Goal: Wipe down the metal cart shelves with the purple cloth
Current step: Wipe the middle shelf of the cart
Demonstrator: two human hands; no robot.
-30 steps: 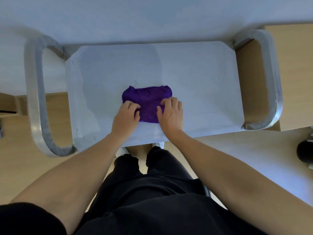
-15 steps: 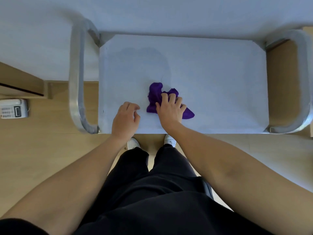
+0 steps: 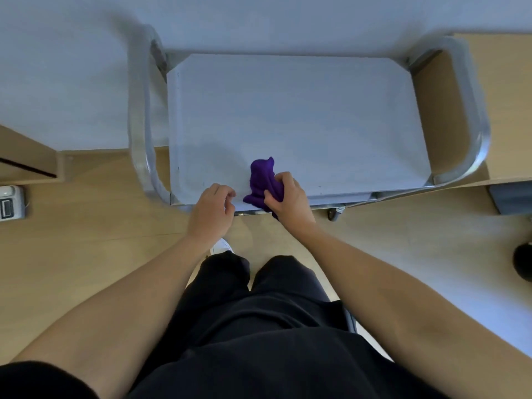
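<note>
The metal cart's top shelf (image 3: 302,116) fills the middle of the head view, seen from above, with curved tube handles at both ends. The purple cloth (image 3: 262,180) is bunched up at the shelf's near edge, part of it hanging over the rim. My right hand (image 3: 288,200) is closed around the cloth's near side and lifts it. My left hand (image 3: 214,210) hovers just left of the cloth at the shelf's front edge, fingers curled, with nothing in it.
The cart's left handle (image 3: 141,119) and right handle (image 3: 472,110) curve outward. A caster wheel (image 3: 334,214) shows under the front edge. A white phone (image 3: 11,201) lies on the wooden floor at left. A dark round object (image 3: 522,263) sits at right.
The cloth went from flat under both hands to bunched in my right hand, which pulled it back to the shelf's near edge. My left hand came off the cloth.
</note>
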